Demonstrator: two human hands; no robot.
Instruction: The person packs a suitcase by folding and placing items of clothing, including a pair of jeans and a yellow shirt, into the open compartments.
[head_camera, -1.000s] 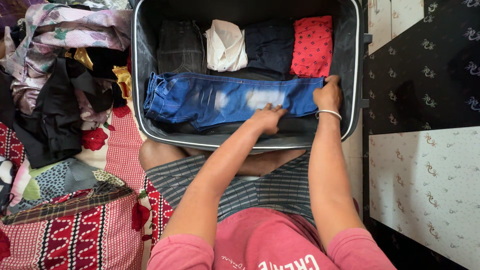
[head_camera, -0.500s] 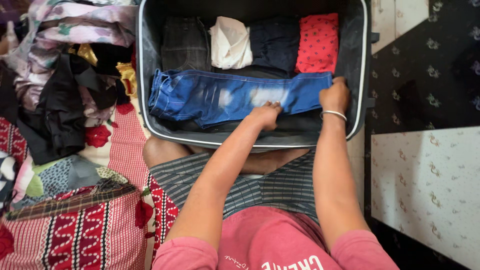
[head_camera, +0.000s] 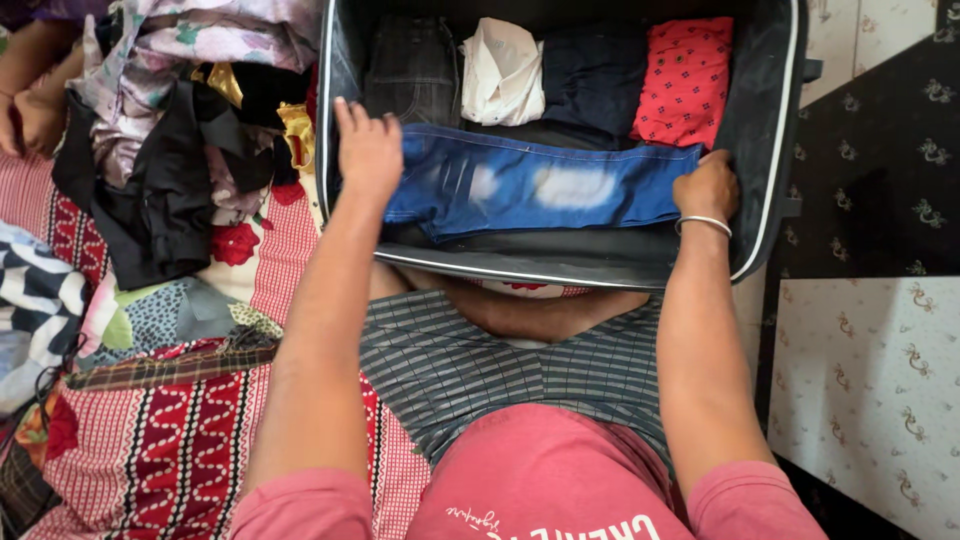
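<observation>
The folded blue jeans (head_camera: 545, 185) lie crosswise in the open dark suitcase (head_camera: 765, 130), in the upper middle of the frame, stretched from the case's left wall almost to its right wall. They rest on the dark lining in the nearer half of the case, with pale faded patches showing on the denim.

The left hand (head_camera: 368, 150) lies flat on the left end of the jeans, fingers spread and pointing toward the top of the frame, palm down on the cloth right beside the suitcase's left rim. The right hand (head_camera: 707, 185), with a thin silver bangle (head_camera: 704, 222) at the wrist, is closed over the right end of the jeans, fingers curled onto the denim's edge; whether it pinches the cloth or only presses it I cannot tell.

Behind the jeans, along the far side of the case, a row of folded clothes stands side by side: a dark grey garment (head_camera: 412, 70), a white one (head_camera: 503, 72), a navy one (head_camera: 595, 78) and a red patterned one (head_camera: 688, 80).

To the left of the suitcase, in the upper left of the frame, a loose heap of clothes (head_camera: 170, 150) sits on a red patterned bedspread (head_camera: 160, 440). At the far upper-left edge another person's hand (head_camera: 25, 110) shows beside that heap.
</observation>
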